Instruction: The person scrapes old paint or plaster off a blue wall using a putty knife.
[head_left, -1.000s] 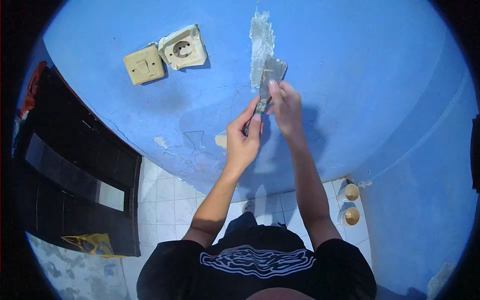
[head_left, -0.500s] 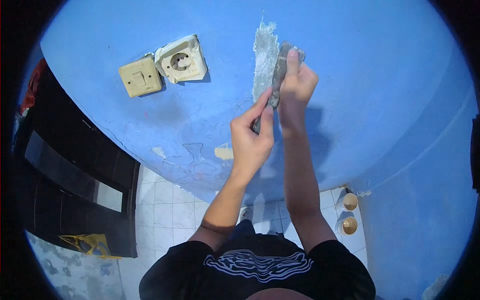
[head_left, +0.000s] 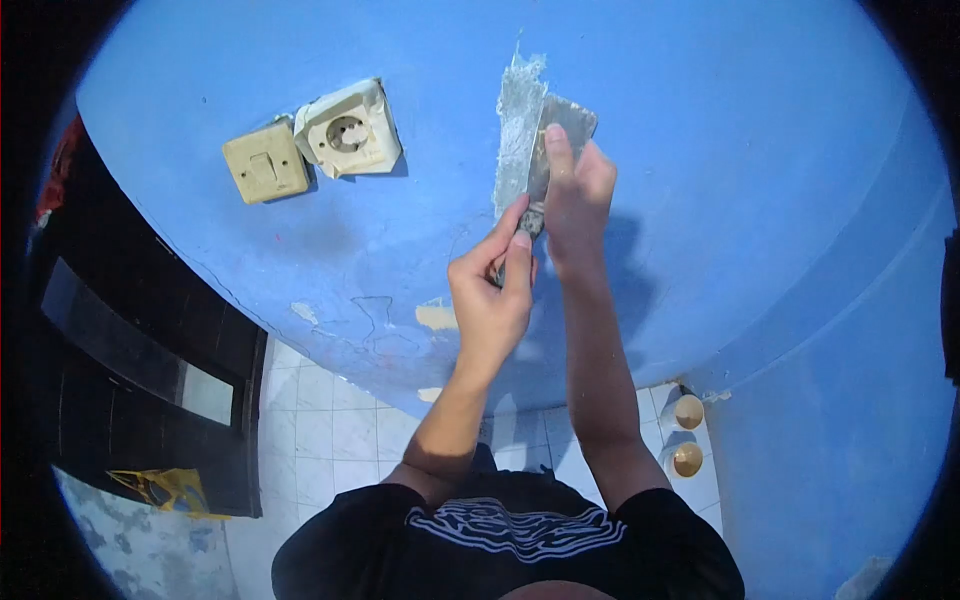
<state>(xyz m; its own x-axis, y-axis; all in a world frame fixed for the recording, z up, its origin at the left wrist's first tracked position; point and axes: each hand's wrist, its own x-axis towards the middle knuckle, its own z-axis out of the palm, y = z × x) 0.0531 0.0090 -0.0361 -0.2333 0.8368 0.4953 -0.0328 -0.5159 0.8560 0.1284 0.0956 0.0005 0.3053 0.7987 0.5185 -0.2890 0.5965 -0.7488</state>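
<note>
A flat metal scraper lies against the blue wall, its left edge along a rough grey patch. My left hand is closed round the scraper's dark handle, thumb and forefinger near where the blade begins. On the blade rests the thumb of my right hand, which grips the blade from its right side. The fingers of my right hand behind the blade are partly hidden.
A light switch and a loose socket are on the wall at upper left. Dark wooden furniture stands at left. Two round containers sit on the tiled floor at lower right.
The scraper now shows more of its blade face, turned toward the camera. Both hands sit slightly lower and further left in view, and the wall fixtures have also shifted left as the view moved.
</note>
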